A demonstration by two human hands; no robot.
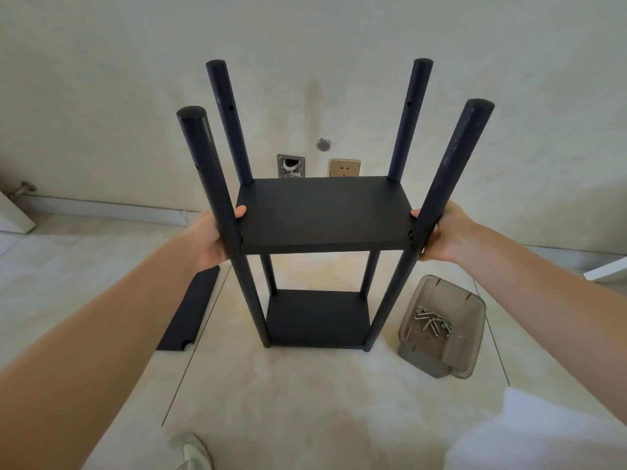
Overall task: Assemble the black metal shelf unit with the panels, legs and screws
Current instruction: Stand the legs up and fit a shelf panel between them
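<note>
**Shelf gripped at both near legs**

The shelf point(320, 218) stands upright on the floor point(305, 401), four legs rising above two fitted panels, near the wall point(135, 96). The left hand point(213, 237) curls around the near left leg point(217, 212), thumb on the upper panel's edge. The right hand point(441, 232) wraps the near right leg point(437, 198) the same way. A loose panel point(190, 313) lies flat left of the shelf. A tub point(441, 327) right of it holds screws point(434, 322).

No text, label, brand, number or sign can be read anywhere in view.
</note>
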